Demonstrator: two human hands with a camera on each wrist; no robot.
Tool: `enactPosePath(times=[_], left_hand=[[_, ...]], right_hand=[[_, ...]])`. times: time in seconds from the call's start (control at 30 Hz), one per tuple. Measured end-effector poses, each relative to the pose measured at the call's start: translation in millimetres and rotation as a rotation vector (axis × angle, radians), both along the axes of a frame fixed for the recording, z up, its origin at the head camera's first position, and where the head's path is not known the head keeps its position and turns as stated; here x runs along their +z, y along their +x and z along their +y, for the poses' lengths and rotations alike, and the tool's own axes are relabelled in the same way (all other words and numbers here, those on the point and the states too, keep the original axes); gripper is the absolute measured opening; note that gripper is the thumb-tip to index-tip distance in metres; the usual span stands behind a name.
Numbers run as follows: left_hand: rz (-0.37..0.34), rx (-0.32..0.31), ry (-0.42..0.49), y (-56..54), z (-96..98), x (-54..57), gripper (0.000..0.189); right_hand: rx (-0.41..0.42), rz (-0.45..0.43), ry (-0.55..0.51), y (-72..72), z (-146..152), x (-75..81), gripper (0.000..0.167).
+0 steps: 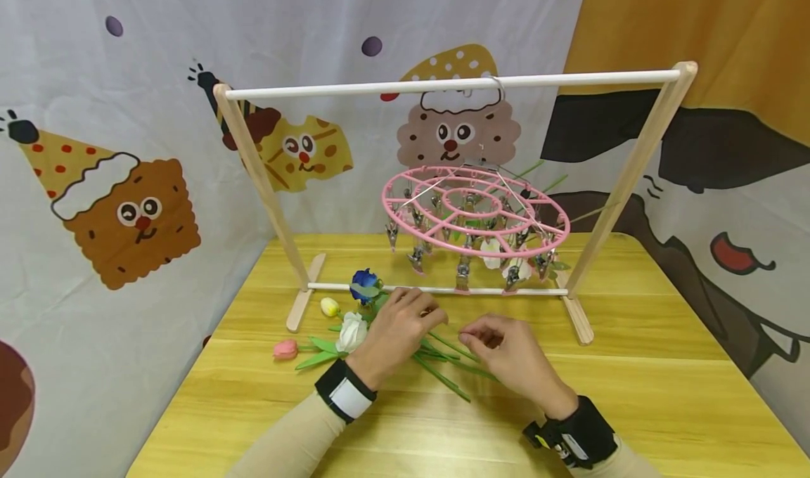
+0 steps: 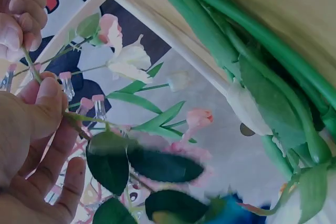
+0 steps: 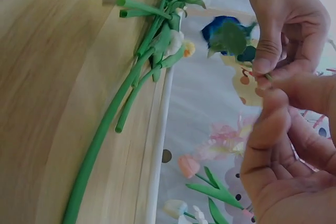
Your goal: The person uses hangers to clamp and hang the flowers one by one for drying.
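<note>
My left hand [image 1: 399, 330] holds the stem of a blue rose [image 1: 364, 286] between thumb and fingers, above the tabletop. Dark green leaves [image 2: 165, 163] and the blurred blue bloom extend beyond it in the left wrist view. Farther down the same thin stem, my right hand [image 1: 512, 355] pinches it between thumb and forefinger. Under and beside the left hand lie a white rose [image 1: 351, 332], a yellow tulip [image 1: 330, 307] and a pink tulip [image 1: 285, 349]. Their green stems [image 1: 443, 378] point toward the right hand.
Behind the hands, a pink round clip hanger [image 1: 474, 252] hangs from the white top rod [image 1: 354, 88] of a wooden stand [image 1: 645, 147]. Several flowers, including a white one [image 1: 491, 253], hang among its clips. The white lower rod [image 1: 335, 287] crosses just beyond the loose flowers.
</note>
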State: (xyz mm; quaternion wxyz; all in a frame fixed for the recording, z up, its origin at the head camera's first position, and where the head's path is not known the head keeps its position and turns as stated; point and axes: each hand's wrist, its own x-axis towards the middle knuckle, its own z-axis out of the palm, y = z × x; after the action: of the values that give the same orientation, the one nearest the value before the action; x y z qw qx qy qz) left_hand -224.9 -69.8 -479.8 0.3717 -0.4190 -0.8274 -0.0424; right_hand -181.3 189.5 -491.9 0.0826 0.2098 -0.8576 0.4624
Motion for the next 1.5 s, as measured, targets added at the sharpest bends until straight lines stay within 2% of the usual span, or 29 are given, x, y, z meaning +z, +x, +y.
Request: enactPosePath(times=[0.1,0.23,0.37,0.5,0.67,1.0,1.13,1.3,1.5], left_hand=[[-0.008,-0.001,0.022,-0.8,-2.2,2.3,0.018],[-0.028,0.032,0.071,-4.3,-12.4,5.8,0.017],[-0.039,0.064,0.131,-9.7,-27.2,9.3,0.016],[-0.09,0.067,0.175,-13.5,-40.8,12.9,0.012],[-0.157,0.053,0.188,-12.6,-51.3,15.7,0.008],[-0.172,0.023,0.154,-6.3,-53.6,15.9,0.008],[-0.18,0.019,0.149,-4.4,-55.9,13.0,0.007],[-0.199,0.006,0.188,-2.5,-59.8,8.6,0.009],[-0.234,-0.011,0.249,0.8,-62.7,7.0,0.012]], right_hand=[[-0.023,0.027,-0.031,1.9,1,0.0,0.006],[-0.05,0.087,-0.04,4.6,2,3.2,0.01],[-0.069,0.165,-0.021,6.5,5,8.1,0.014],[-0.084,0.232,0.009,7.7,8,12.2,0.018],[-0.078,0.312,0.04,7.8,10,16.2,0.02],[-0.067,0.429,0.051,11.9,8,25.7,0.025],[-0.104,0.447,-0.002,16.1,10,29.0,0.028],[-0.2,0.465,-0.129,21.7,15,34.9,0.029],[-0.258,0.612,-0.239,17.9,20,43.4,0.044]])
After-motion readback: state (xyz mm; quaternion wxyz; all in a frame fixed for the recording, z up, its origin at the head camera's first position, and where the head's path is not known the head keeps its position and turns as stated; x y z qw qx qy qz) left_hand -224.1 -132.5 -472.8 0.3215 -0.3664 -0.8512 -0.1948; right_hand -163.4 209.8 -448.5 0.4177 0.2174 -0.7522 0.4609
